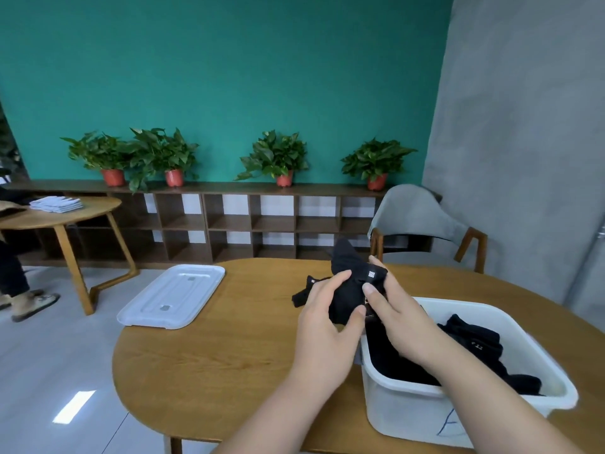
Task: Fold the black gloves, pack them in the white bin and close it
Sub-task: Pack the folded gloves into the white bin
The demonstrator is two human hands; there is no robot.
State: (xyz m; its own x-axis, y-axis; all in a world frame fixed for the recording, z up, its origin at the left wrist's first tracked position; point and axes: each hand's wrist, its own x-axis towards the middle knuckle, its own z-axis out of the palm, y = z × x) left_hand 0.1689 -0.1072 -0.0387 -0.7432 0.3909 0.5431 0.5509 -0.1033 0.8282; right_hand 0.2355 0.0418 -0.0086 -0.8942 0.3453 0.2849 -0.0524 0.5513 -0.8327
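From the head: reaching both forearms forward over the wooden table (229,355). Gripping a black glove (347,273) with the left hand (322,317), thumb laid across it; pinching the same glove with the right hand (393,317), just above the far-left corner of the white bin (393,398). Inside, more black gloves (474,348), possibly folded. Off left, the lid (173,294) lying flat.

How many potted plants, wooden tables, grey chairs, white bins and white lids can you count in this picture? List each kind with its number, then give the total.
Potted plants: 4
Wooden tables: 2
Grey chair: 1
White bin: 1
White lid: 1
Total: 9
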